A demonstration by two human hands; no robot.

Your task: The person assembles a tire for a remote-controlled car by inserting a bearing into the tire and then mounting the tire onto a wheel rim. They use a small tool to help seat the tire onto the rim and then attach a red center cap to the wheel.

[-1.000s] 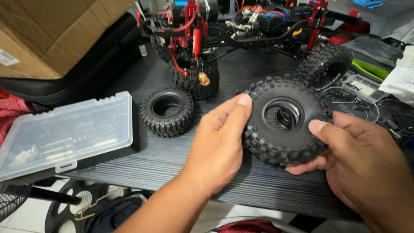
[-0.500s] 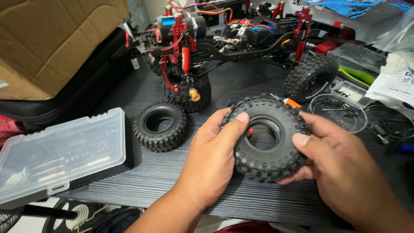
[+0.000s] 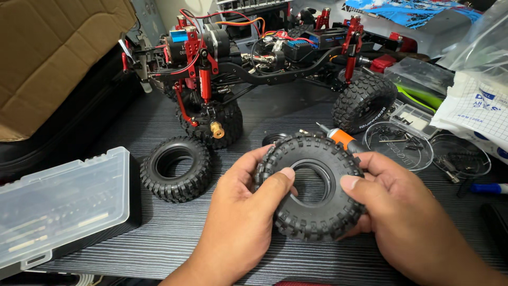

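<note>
Dark wood-grain bench (image 3: 159, 243), horizontal streaks, evenly lit, soft shadows only. Brown cardboard box (image 3: 47, 58) at far left sits on something black beside the bench. Pale wall strip (image 3: 174, 8) visible at top behind the clutter. Floor mostly hidden below the near bench edge.

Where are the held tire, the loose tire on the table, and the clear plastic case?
held tire (image 3: 317, 222), head view, on its lower tread.
loose tire (image 3: 177, 188), head view, on its lower sidewall.
clear plastic case (image 3: 58, 204), head view, on the lid's middle.
</note>
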